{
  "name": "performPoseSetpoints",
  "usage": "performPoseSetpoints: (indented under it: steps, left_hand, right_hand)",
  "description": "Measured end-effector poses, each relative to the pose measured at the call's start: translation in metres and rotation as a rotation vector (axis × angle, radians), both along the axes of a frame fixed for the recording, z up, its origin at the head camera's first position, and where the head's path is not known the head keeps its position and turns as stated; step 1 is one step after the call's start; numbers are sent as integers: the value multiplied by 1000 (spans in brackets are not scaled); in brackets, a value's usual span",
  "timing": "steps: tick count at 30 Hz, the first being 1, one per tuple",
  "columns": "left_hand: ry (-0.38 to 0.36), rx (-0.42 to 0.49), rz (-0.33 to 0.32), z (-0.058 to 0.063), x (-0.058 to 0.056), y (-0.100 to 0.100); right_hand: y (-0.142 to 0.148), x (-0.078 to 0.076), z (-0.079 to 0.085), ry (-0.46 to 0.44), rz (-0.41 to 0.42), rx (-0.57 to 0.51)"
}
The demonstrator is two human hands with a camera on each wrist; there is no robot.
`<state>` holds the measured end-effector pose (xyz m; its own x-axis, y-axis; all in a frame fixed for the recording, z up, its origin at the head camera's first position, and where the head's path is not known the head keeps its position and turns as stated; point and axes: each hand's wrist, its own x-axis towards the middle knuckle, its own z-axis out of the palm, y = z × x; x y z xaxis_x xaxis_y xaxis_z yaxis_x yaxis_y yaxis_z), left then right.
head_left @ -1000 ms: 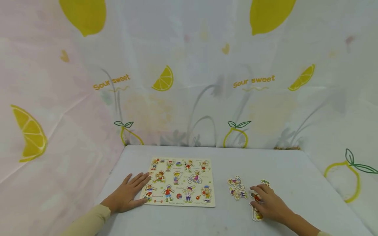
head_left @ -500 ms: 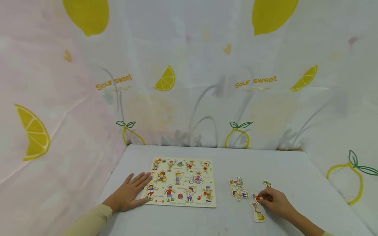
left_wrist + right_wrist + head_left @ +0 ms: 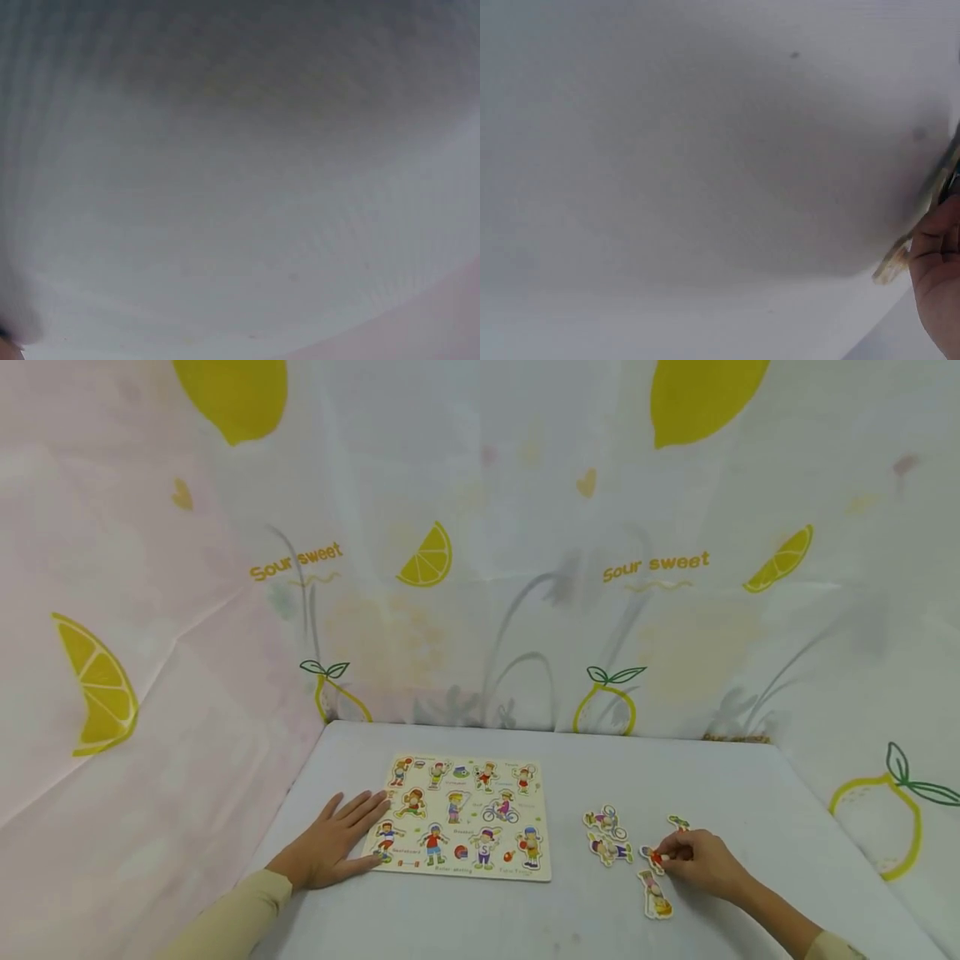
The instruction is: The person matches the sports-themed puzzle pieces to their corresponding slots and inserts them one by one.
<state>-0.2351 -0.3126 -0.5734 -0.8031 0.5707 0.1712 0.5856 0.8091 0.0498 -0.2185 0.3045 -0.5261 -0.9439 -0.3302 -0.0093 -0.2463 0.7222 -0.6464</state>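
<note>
Cloth walls (image 3: 465,643): pinkish on the left, white further right, with yellow lemons on them.
White table (image 3: 487,922): flat, under the toys.
Left hand (image 3: 337,845): grip loose, fingers spread, resting on the left edge of the picture board (image 3: 467,818).
Bike piece (image 3: 609,820) and purple piece (image 3: 611,850): close together, right of the board.
Red piece (image 3: 651,856): just left of the right hand's fingertips, well apart from the board; its long way seems to slant toward the hand. I can't tell if it is lifted.
Yellow piece (image 3: 656,896): just nearer the person than the red one.
Green piece (image 3: 678,822): partly hidden behind the right hand.
Right hand (image 3: 699,862): much nearer the red piece than the left; its grip pinches that piece.
</note>
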Motion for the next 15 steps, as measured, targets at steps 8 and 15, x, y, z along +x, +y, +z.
performPoseSetpoints:
  steps: [8,15]
  left_hand:
    - [-8,-20,-4,2,1,-1]
    - [17,-12,-16,2,0,-1]
  right_hand:
    - [-15,-15,20,81,-45,-14]
    - [-46,-34,46,170,-97,-87]
